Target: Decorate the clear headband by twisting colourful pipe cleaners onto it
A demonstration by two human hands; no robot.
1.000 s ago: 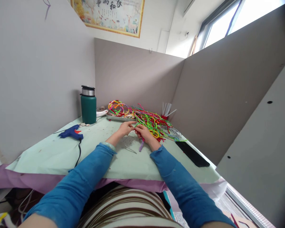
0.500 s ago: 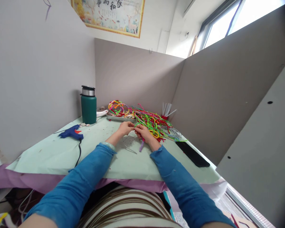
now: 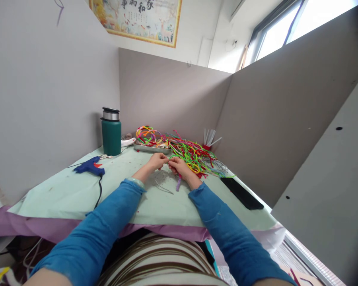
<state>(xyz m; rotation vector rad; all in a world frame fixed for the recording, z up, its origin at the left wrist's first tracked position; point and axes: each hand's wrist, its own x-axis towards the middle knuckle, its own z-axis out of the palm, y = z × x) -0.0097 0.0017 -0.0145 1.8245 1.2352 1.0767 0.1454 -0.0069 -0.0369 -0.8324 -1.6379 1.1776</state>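
Observation:
My left hand is closed in a pinch, its fingertips meeting those of my right hand over the table. A thin grey wire curves down from beneath the left fingers toward the tabletop. Out of the bottom of my closed right hand hangs a purple fuzzy pipe cleaner, with a pink part above it. What lies exactly between the two sets of fingertips is too small to make out. Just behind the right hand spreads a heap of coloured pipe cleaners.
A metal tray holds more twisted pipe cleaners at the back. On the left are a green bottle and a blue glue gun with its cord. A black phone-like slab lies right. Grey partitions enclose the table.
The thin wire under my left hand has swung slightly and shows a longer curve. Both hands stay in almost the same place, with small finger movements.

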